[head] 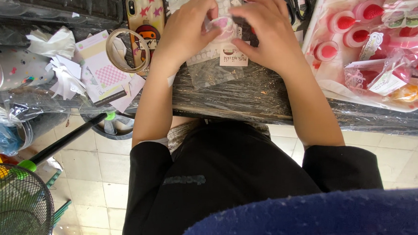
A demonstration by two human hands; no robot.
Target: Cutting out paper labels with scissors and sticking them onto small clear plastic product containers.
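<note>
**Cup Held Between Both Hands, Wrapping Half Done**

While both hands met over the table, a small pink cup point(223, 26) sat between them, partly covered by clear film and mostly hidden by the fingers. Judging from that, the wrapping looked under way but not closed: film still bunched loose at the cup's 9 o'clock side, and no tag showed on it. A white label point(233, 57) lay on the table at the cup's 6 o'clock, unused as far as could be told.

The left hand point(185, 30) gripped from 9 o'clock, its thumb and forefinger pinching the film against the cup's rim. The right hand point(266, 28) closed in from 3 o'clock, fingers curled together over the cup's far side; whether they pinched film or only steadied the cup could not be told.

Further out, at 3 o'clock, a tray point(331, 85) held a heap of finished packs point(386, 41), red and pink cups already bagged, which suggested many were done. At 9 o'clock lay a tape ring point(128, 50) and a phone point(146, 20); scissors point(298, 0) lay at 2 o'clock. Paper scraps point(63, 68) lay well apart at the far 9 o'clock.
</note>
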